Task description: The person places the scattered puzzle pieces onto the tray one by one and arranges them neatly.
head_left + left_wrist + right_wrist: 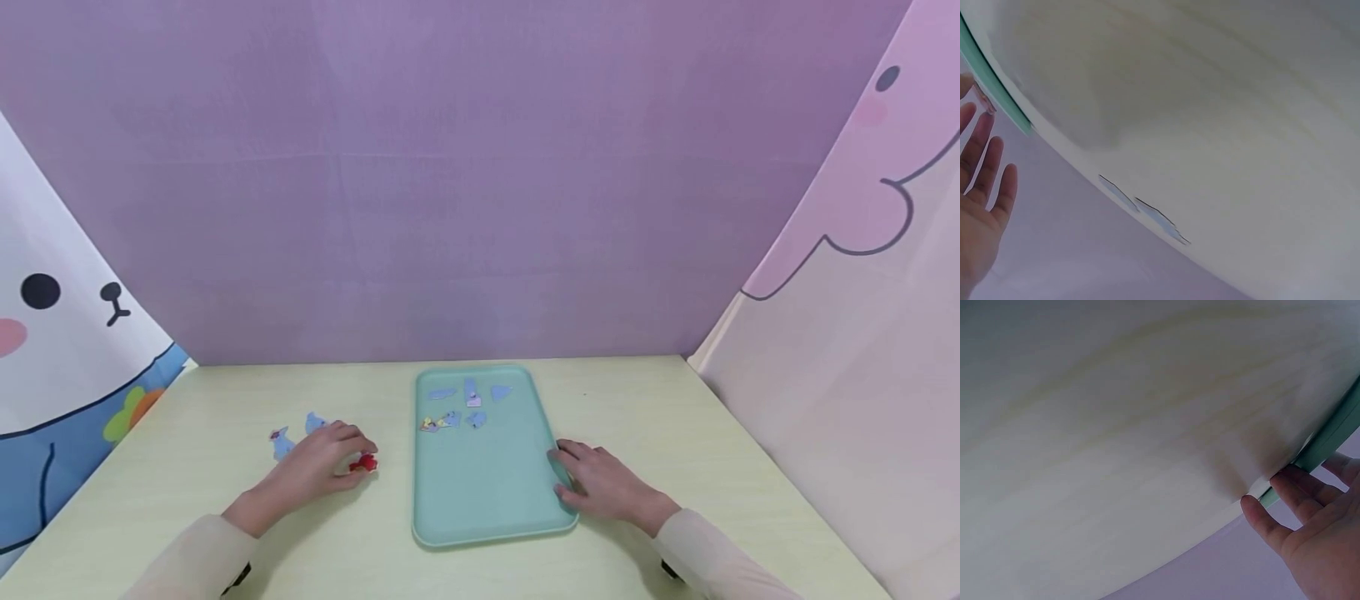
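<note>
My left hand (318,462) pinches a small red flat piece (364,462) between thumb and fingers, just left of the green tray (491,492). In the left wrist view, the edge of this piece (985,99) shows at the fingertips. Two blue flat cutouts, one (282,443) with a reddish top and another (315,422) partly behind the hand, lie on the table beyond the left wrist. My right hand (611,487) touches the tray's right rim with relaxed, spread fingers. Inside the tray's far half lie several small flat pieces, among them a lavender strip (471,392).
The tray stands on a pale wooden table (705,450). A purple cloth wall (480,183) closes off the back. Printed cloths hang at both sides, a white bear (67,333) at left and a pink figure (862,183) at right.
</note>
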{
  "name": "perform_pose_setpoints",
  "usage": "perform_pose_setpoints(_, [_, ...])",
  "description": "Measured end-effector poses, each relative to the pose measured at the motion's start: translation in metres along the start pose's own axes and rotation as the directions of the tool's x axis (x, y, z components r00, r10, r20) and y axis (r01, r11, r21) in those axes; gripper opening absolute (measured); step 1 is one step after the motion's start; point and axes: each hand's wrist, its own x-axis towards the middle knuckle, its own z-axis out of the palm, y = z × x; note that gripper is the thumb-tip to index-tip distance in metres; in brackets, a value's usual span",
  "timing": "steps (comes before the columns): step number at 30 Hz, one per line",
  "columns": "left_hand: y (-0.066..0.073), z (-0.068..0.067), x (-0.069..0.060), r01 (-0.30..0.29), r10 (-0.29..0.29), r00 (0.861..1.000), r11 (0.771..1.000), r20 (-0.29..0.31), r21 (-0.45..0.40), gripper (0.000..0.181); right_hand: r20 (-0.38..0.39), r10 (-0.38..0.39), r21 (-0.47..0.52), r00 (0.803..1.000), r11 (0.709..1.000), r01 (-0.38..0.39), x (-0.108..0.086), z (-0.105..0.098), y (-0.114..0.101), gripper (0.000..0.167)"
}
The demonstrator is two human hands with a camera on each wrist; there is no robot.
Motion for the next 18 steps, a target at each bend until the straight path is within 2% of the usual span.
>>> perform_pose_setpoints(7, [0.009,0.007,0.011,-0.020,0.020,1.000,1.000,0.001,-0.009,0.026,-0.007,-0.005,0.002,1.000,1.000,0.005,-0.001,-0.001,-0.001,0.047])
perform_pose_setpoints(14, [0.019,0.015,0.025,-0.092,0.091,0.994,0.996,-0.058,-0.013,0.026,-0.015,-0.006,-0.007,1.000,1.000,0.006,0.000,0.000,-0.001,0.047])
perform_pose_setpoints(18, [0.025,0.019,0.035,-0.107,0.106,0.992,0.994,-0.069,-0.022,0.024,-0.017,-0.007,-0.007,1.000,1.000,0.006,0.000,0.000,0.000,0.047])
